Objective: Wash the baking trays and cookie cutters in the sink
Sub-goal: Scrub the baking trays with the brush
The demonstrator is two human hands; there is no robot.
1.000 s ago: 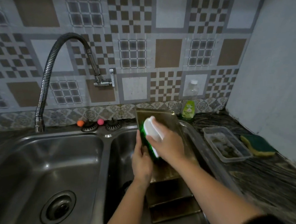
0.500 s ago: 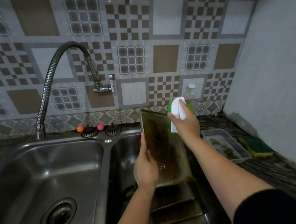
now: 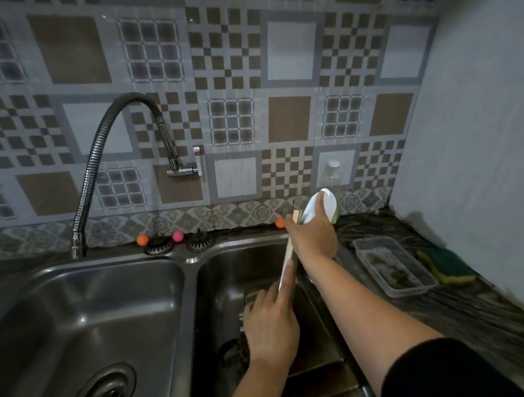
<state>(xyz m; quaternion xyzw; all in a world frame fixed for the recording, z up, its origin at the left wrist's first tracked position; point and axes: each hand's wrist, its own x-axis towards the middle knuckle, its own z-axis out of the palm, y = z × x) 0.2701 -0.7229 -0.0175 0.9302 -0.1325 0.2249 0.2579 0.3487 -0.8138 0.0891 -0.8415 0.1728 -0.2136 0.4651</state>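
Head view: tray (image 3: 286,267) stands on edge in right basin (image 3: 246,278), long axis running 12 to 6, left hand (image 3: 270,325) gripping its near end at 6, right hand (image 3: 312,235) holding scrubber (image 3: 320,206) at its far end, 12.

A black flexible faucet (image 3: 106,151) arches at centre left over patterned wall tiles (image 3: 290,118). Two drain strainers (image 3: 178,242) sit at mid-frame with orange and pink balls (image 3: 159,238) (small ones). At right, a clear plastic container (image 3: 393,265) lies beside a green-yellow sponge (image 3: 448,264).
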